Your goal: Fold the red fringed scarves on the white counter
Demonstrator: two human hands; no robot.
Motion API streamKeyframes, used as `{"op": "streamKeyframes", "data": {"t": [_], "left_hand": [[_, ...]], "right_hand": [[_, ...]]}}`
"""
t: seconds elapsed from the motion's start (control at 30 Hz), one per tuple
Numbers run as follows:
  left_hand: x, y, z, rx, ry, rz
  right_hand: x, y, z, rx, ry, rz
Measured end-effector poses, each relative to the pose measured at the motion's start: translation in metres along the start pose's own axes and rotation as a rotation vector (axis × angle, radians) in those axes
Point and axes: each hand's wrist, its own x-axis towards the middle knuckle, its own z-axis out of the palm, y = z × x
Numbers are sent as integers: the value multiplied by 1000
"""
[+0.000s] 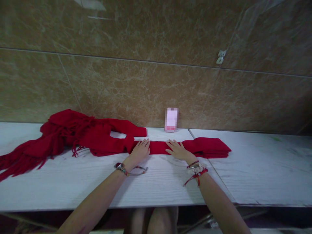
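Observation:
A red scarf (158,148) lies lengthwise in a narrow folded strip on the white tabletop (156,182). Flat on the strip, fingers spread, rests my left hand (140,150). My right hand (178,150) lies open on the same strip, a short way to the right. Beyond it the cloth ends in a thick stack of folded layers (212,148). To the left of my left hand the red cloth bunches into a loose heap (70,130), with fringed ends trailing toward the table's left edge. Whether the heap and the strip are one scarf I cannot tell.
A small upright pinkish card or phone (171,120), blurred out, leans at the brown marbled wall (146,87) behind the table. A small white fixture (221,57) sits on the wall. Seams run between the tabletop boards; my knees (158,221) are below the front edge.

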Motion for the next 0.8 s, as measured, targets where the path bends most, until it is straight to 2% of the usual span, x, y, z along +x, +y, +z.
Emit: {"op": "streamKeyframes", "data": {"t": [0.13,0.23,0.3,0.37,0.47,0.6,0.8], "left_hand": [[0,2,3,-97,-1,86],[0,1,4,-141,-46,91],[0,1,4,-147,-62,70],[-1,1,4,-148,-70,58],[-1,2,3,-144,-68,44],[0,5,3,-126,-44,10],[-1,8,1,-95,-53,-29]], "right_hand": [[-2,-4,-3,-31,15,-11],[-4,-4,-7,-91,137,12],[-7,-3,-9,-147,254,91],[-9,-1,-11,-176,291,214],[-13,3,-11,-151,149,310],[-13,6,-8,-87,-46,286],[-9,4,-6,-45,-28,264]]}}
